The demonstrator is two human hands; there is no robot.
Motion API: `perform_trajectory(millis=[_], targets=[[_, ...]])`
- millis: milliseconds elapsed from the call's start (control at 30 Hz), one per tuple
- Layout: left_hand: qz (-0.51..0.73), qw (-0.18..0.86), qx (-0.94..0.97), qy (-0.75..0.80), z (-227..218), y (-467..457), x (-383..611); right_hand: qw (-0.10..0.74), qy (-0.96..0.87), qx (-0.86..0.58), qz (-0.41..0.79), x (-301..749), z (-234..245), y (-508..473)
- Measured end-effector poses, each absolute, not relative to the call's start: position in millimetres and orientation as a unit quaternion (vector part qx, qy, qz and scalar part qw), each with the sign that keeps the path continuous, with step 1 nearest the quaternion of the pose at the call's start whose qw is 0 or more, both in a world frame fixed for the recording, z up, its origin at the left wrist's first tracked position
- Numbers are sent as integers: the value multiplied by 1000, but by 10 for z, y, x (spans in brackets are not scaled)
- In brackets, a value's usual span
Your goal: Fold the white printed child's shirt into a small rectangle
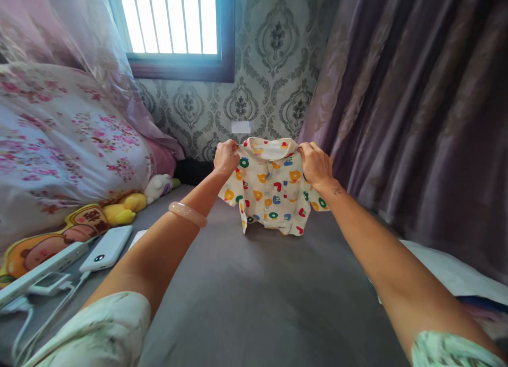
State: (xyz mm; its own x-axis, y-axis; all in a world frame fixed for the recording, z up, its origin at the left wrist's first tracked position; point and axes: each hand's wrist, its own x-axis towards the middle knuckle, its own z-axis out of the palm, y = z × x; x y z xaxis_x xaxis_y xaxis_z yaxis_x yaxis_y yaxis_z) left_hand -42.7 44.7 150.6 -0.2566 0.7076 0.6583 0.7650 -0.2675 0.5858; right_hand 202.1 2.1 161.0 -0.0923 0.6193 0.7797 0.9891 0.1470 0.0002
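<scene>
Over grey sheet, gripping shirt with left hand at ten o'clock, right hand at two; pointing collar to twelve, longest nine-to-three.

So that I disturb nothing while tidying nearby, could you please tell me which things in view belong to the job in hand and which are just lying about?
In the job:
- shirt, held up by its shoulders
- left hand, at one shoulder
- right hand, at the other

Lying about:
- power bank
- power strip
- white plush
- yellow plush
</scene>
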Motion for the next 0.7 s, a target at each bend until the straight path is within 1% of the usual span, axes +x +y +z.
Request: perform_trajectory(millis=[133,267,400,500,600,700], targets=[[-538,77,-553,-632,1398,335,-369,303,-686,-586,-308,1956,1580,-147],[-580,186,-555,-567,1262,171,-468,297,-693,-566,-333,1977,1578,-343],[-578,284,-579,-500,1236,-170,-714,315,-721,-518,-336,2065,1654,-639],[-575,353,-579,-458,1329,-542,-898,347,-761,-448,-317,2114,1786,-944],[-565,417,-567,-431,1515,-945,-1012,377,-799,-377,-278,2132,1972,-1218],[-520,417,-607,-432,1760,-1229,-1060,404,-814,-361,-208,2132,2162,-1306]])
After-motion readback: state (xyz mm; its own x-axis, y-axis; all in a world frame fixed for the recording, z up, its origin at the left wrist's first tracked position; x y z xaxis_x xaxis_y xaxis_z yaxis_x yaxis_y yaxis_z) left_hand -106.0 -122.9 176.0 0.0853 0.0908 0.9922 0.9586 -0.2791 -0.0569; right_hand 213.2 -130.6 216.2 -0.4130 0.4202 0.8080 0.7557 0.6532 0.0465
